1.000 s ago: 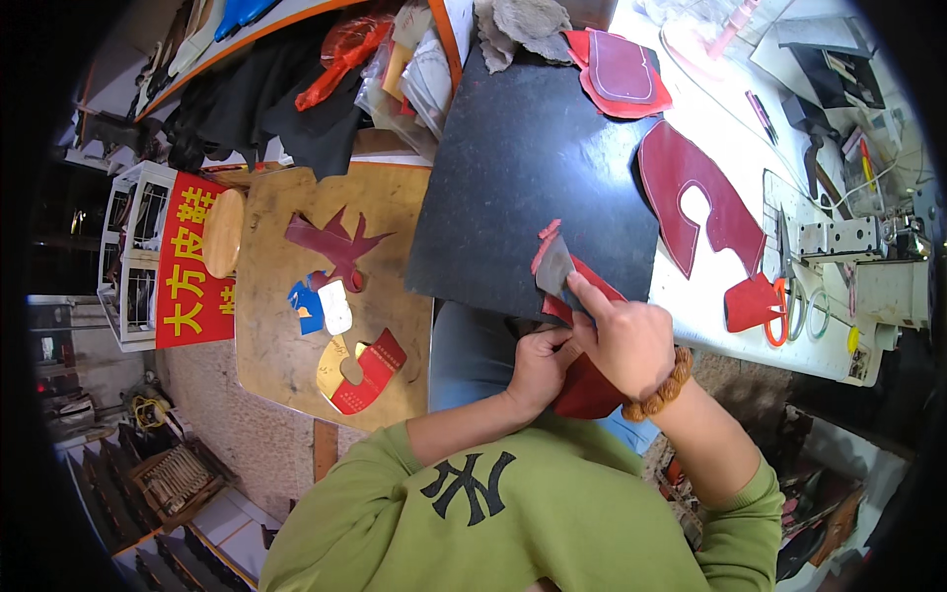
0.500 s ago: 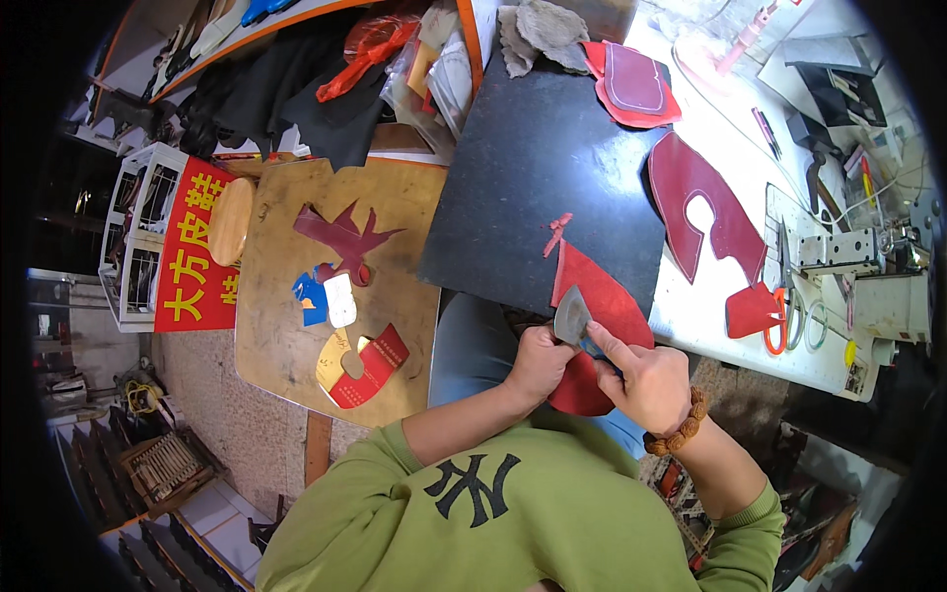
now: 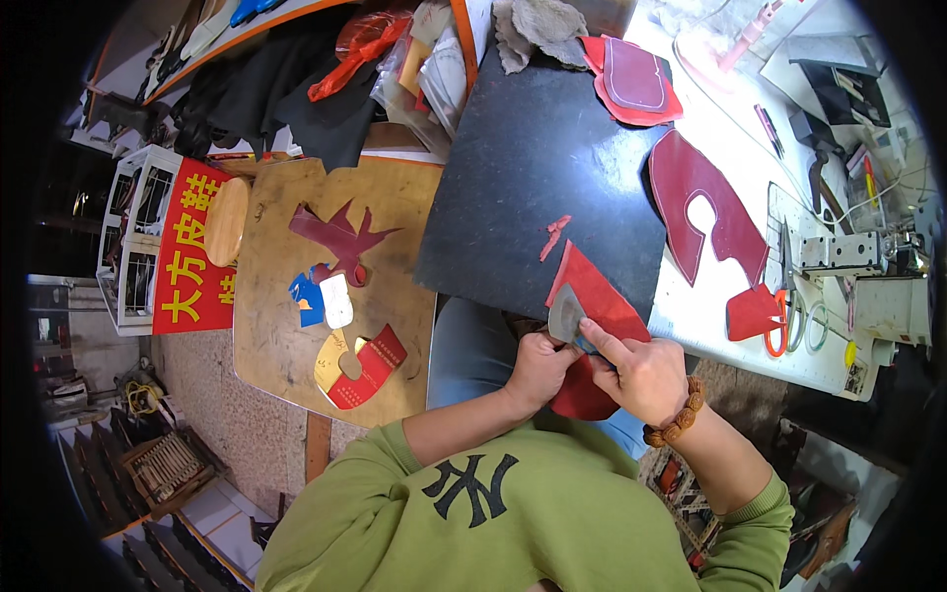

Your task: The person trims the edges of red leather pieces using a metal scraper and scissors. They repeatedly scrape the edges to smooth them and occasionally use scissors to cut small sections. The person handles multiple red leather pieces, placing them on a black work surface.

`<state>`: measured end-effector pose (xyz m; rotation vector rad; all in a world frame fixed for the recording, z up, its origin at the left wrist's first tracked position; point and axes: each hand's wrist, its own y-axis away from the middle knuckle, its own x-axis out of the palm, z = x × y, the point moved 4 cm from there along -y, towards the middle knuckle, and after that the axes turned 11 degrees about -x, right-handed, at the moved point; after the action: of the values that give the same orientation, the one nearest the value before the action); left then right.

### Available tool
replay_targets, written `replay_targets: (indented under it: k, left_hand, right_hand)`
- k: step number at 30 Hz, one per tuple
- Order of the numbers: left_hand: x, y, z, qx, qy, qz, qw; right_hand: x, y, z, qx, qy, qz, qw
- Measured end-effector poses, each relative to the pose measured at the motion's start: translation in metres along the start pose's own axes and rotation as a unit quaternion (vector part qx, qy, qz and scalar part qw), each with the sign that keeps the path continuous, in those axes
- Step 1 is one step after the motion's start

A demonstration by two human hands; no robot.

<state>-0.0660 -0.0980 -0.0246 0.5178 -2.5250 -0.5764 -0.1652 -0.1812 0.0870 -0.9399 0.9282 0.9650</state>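
Observation:
A red leather piece [image 3: 604,298] lies partly on the black board [image 3: 533,168], its lower end over my lap. My left hand [image 3: 538,371] is closed on its left edge, thumb and fingers pinching it near the board's front edge. In my right hand [image 3: 647,383] is a skiving knife [image 3: 565,314] with a broad grey blade, laid along that edge. My right index finger stretches onto the blade, and the handle is mostly hidden in my palm. Thin red leather shavings [image 3: 554,238] lie on the board just beyond the leather's tip.
Dark red cut leather [image 3: 681,197] and orange-handled scissors [image 3: 775,331] are at the right on the white table. Stacked leather pieces [image 3: 633,81] and a grey cloth [image 3: 538,35] sit at the back. A wooden table [image 3: 266,335] at left bears leather scraps [image 3: 340,237] and card pieces.
The knife blade has turned slightly, showing more of its face along the leather's edge. Both hands stay in nearly the same place, still holding leather and knife.

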Motion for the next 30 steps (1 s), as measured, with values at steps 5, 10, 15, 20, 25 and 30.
replay_targets:
  k: [5,10,15,20,25,30]
  left_hand:
    - [-0.003,-0.002,0.004,-0.013,-0.018,0.003,1.0]
    - [-0.003,-0.002,0.006,-0.008,-0.014,0.0,1.0]
    - [-0.004,-0.001,0.001,0.005,-0.064,-0.012,0.998]
    - [-0.006,0.0,-0.001,0.013,-0.152,-0.035,0.988]
    - [0.002,-0.001,-0.005,0.054,-0.085,-0.026,0.995]
    - [0.0,0.001,-0.009,-0.008,-0.086,-0.009,0.996]
  right_hand:
    - [0.001,-0.003,-0.002,0.003,-0.001,-0.002,1.0]
    - [0.003,-0.005,0.0,0.008,-0.006,-0.006,1.0]
    - [0.004,-0.005,0.001,0.028,-0.004,0.009,1.0]
    - [0.006,-0.011,0.001,0.049,0.009,0.027,0.998]
    - [0.012,-0.038,-0.005,0.038,0.057,-0.019,0.997]
    - [-0.006,-0.024,-0.017,0.06,0.009,-0.078,0.995]
